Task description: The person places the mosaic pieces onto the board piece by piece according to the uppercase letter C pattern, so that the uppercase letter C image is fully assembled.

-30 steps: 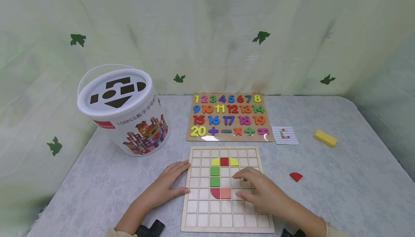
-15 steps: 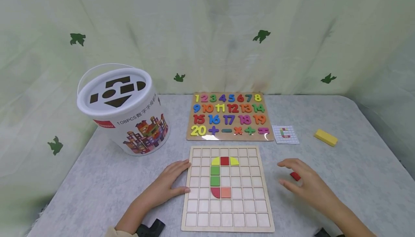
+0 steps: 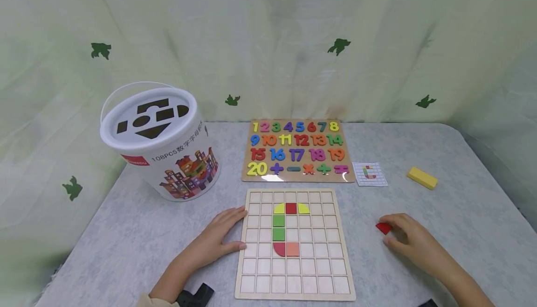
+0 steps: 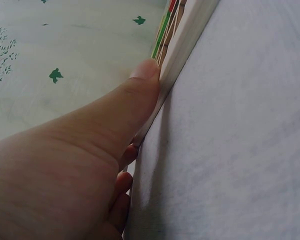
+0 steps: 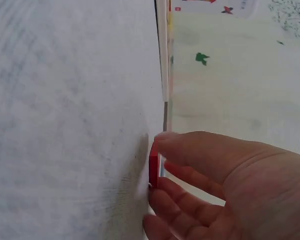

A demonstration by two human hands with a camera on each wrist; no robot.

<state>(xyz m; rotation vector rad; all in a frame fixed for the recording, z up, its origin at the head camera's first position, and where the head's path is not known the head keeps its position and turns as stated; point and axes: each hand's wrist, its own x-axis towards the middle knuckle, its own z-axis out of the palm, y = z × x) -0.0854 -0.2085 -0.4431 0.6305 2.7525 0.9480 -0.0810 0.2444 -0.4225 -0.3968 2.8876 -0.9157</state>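
On the table's right side, my right hand (image 3: 417,244) pinches a red quarter-circle tile (image 3: 383,228) by its edges. In the right wrist view the thumb is at one end of the red tile (image 5: 154,164) and fingertips are at the other. My left hand (image 3: 214,239) rests against the left edge of a wooden grid board (image 3: 293,284), fingers extended and thumb tip at the rim. Set in the board's squares are two yellow quarter-circles, a red square (image 3: 291,208), two green squares (image 3: 278,227), a red quarter-circle (image 3: 279,249) and an orange square (image 3: 292,249).
Behind the grid board lies a number puzzle board (image 3: 298,148). Beside it is a small card (image 3: 370,174) printed with a coloured grid pattern. A yellow block (image 3: 422,178) lies farther right. A white lidded bucket (image 3: 176,157) stands at the back left, before a hanging curtain (image 3: 272,41).
My right hand has moved right, from over the grid board to the red quarter-circle tile, and its thumb and fingers have closed on it. The left hand stays at the board's edge.
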